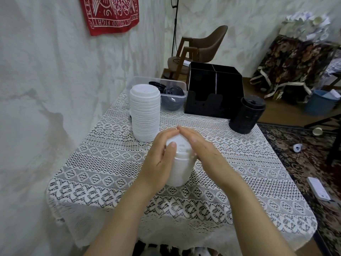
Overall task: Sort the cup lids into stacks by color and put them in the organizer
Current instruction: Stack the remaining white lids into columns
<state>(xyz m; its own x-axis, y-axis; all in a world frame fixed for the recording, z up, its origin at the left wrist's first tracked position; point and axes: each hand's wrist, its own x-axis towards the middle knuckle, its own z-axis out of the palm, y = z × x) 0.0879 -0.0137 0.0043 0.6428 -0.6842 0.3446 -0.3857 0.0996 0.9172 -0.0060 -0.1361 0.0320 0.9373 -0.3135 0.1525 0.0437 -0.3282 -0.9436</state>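
The lace-covered surface (103, 163) takes up most of the room in front of the person, its near edge hanging just below the forearms and its left side running close along the draped wall. At the back stands the black organizer (212, 89), its compartments dark and open toward the person, with a clear bin (140, 81) touching its left side and holding loose black lids. Just in front of the bin is the tall white stack (144, 115), and a black stack (246, 115) sits near the right edge (closer to the drop than I'd like). In the middle, the short white stack (181, 165) rests on the cloth between both hands: the left hand (162, 154) wraps it, thumb on the top lid, while the right hand (206, 152) presses flat-fingered against its other side, fingertips meeting over the far rim. Squaring looks like the job here, so I'd keep the pressure even from both sides and the stack upright. The open cloth ahead gives a straight path to the organizer, between the two standing stacks.
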